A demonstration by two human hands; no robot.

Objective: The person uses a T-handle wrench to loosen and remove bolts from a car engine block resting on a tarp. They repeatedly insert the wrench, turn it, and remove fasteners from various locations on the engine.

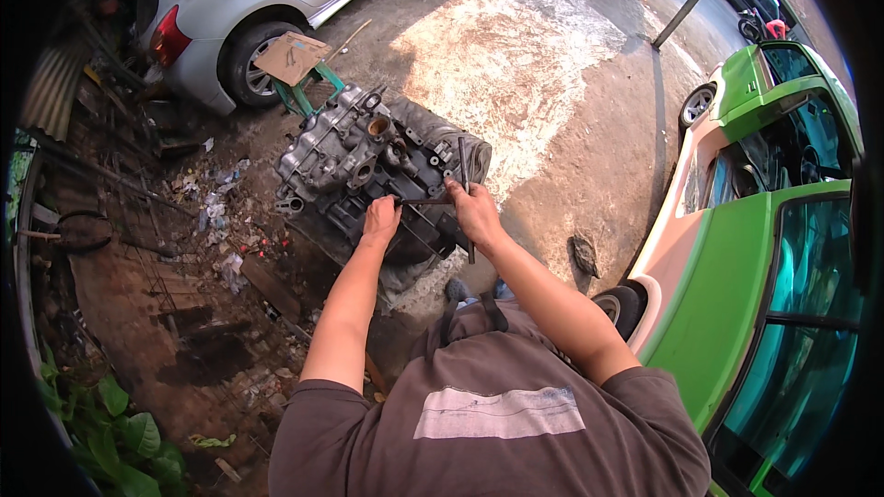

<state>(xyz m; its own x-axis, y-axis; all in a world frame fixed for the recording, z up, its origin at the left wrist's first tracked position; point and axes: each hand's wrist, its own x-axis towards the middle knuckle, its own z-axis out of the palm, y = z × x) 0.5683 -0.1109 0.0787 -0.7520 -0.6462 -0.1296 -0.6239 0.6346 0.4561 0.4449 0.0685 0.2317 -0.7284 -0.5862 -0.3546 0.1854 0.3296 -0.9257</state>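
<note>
A dirty metal engine [341,152] with a silver upper casting and a darker lower body rests on a grey padded base [472,154]. My left hand [381,219] is closed at the far end of a dark horizontal wrench shaft [424,202], against the engine's lower body. My right hand [471,212] grips the long, nearly upright bar [463,156] at the shaft's other end, near the engine's right side.
A silver car [193,18] stands behind a green stool [327,83] topped with cardboard [290,57]. A green-and-pink vehicle [709,294] flanks me on the right, near a metal pole [692,5]. Scrap, litter [221,212] and plants [138,433] lie along the left.
</note>
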